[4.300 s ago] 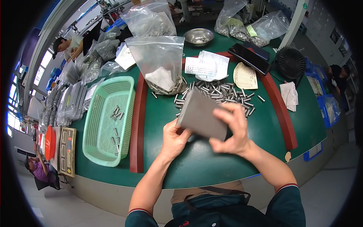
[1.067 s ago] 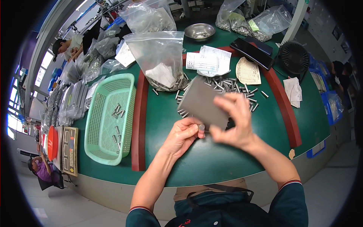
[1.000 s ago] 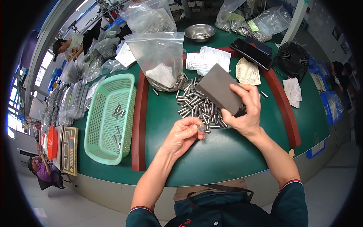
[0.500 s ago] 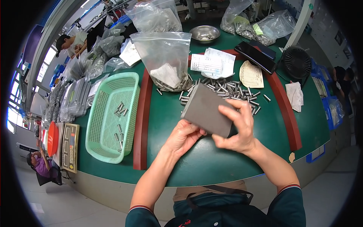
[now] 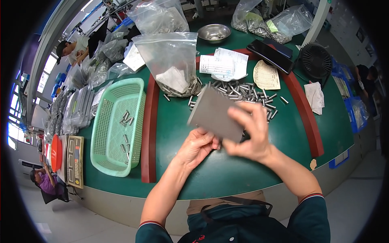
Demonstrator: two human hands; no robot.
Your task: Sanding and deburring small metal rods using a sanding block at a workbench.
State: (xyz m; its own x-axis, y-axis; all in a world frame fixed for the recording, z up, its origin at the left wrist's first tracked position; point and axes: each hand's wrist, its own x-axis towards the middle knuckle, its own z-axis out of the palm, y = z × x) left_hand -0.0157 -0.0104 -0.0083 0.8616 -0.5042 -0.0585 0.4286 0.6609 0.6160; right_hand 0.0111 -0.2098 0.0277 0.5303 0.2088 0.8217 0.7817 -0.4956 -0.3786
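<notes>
Head | right hand [image 5: 251, 135] grips blurred grey block [image 5: 214, 113], tilted, on the near side of metal pins [image 5: 247, 92] | left hand [image 5: 196, 148]: fingers curled together at block's near edge, cannot tell what they hold | versus one second ago: block shifted left

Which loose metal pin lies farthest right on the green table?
The silver cylindrical metal pin lying alone, right of the metal pin pile; the others are farther left.
</notes>
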